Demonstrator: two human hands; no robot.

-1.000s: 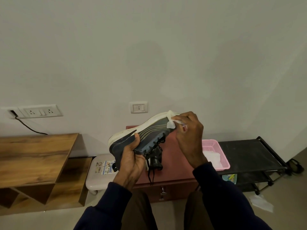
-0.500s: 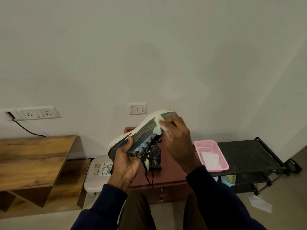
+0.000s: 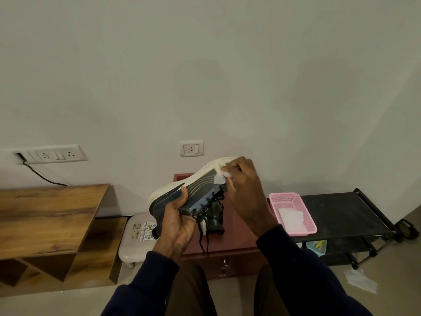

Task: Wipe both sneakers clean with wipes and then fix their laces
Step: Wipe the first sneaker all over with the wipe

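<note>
Well, the person holds one sneaker up in the air, above the lap and in front of the red-brown cabinet. It is dark blue with pale stripes and a thick white sole. It is tilted, with the sole turned up toward the wall and the toe end higher, on the right. The left hand grips the heel half, with the fingers curled under it and the thumb pressed on the dark side. The right hand is at the toe end. Its fingers are bent and pinch a white wipe flat against the side of the shoe, just below the white sole. Black laces hang loose from the shoe, down in front of the cabinet. The other sneaker sits on top of the cabinet near its middle, mostly hidden behind the first one. A pink basket sits where the cabinet's right edge meets the black shoe rack; which of them carries it is hard to tell. White wipes lie inside it. Another used wipe lies on the floor near the front right of the rack. A white stool with stickers stands just beside the cabinet's left edge, and a wooden desk is left of that.
</note>
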